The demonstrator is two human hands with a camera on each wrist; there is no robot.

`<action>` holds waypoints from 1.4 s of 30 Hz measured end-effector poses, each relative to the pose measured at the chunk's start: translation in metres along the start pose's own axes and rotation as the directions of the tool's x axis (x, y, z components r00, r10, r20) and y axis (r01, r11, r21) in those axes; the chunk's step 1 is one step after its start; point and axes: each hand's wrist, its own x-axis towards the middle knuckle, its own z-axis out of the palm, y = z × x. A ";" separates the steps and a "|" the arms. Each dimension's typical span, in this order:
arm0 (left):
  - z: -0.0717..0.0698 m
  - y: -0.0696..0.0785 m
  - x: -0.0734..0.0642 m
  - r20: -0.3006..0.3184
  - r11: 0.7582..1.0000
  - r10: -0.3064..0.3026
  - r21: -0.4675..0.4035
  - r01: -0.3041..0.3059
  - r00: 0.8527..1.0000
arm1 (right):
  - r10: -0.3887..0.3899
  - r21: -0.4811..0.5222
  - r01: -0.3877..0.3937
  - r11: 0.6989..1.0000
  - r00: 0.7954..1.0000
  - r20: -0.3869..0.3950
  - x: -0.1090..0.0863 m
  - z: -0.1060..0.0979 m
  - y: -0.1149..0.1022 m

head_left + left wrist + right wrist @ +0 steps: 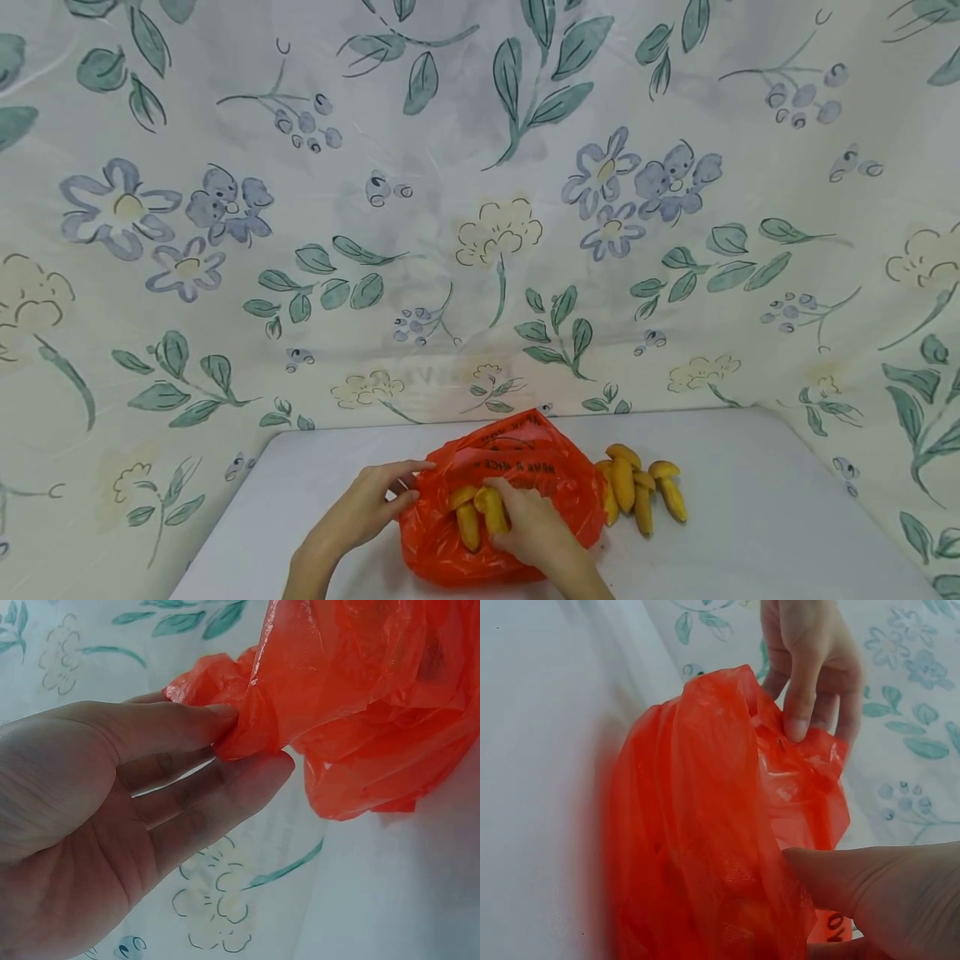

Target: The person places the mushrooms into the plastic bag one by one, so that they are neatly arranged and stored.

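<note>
A red plastic bag (540, 454) with dark printing lies on the table, its mouth spread wide. My left hand (367, 504) pinches the bag's left edge between thumb and fingers, seen closely in the left wrist view, where the thin film (360, 697) bunches up. Over the mouth, my right hand (536, 529) grips a yellow-brown mushroom (492, 508) by thumb and fingers. Another mushroom (468, 527) with a rounded cap lies beside it within the bag. In the right wrist view the bag's side (712, 817) hides the held mushroom, and the right thumb (840, 877) overlaps the rim.
Right of the bag, several more mushrooms (643, 508) lie in a loose cluster on the white table (765, 517), the nearest ones right against the bag's edge. A flower-patterned cloth (480, 333) rises behind the table.
</note>
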 end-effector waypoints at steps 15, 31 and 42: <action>0.000 0.001 0.000 0.008 1.000 0.028 -0.002 -0.028 1.000 | -0.001 0.038 0.000 0.999 0.999 0.041 0.004 0.006 0.005; 0.001 -0.002 0.000 0.005 0.999 0.034 0.010 -0.034 0.999 | 0.029 0.031 -0.030 0.999 0.999 0.039 0.003 0.007 0.006; 0.001 -0.002 0.000 0.004 0.999 0.036 0.030 -0.036 0.999 | 0.027 0.007 -0.027 1.000 1.000 -0.002 0.002 -0.003 0.006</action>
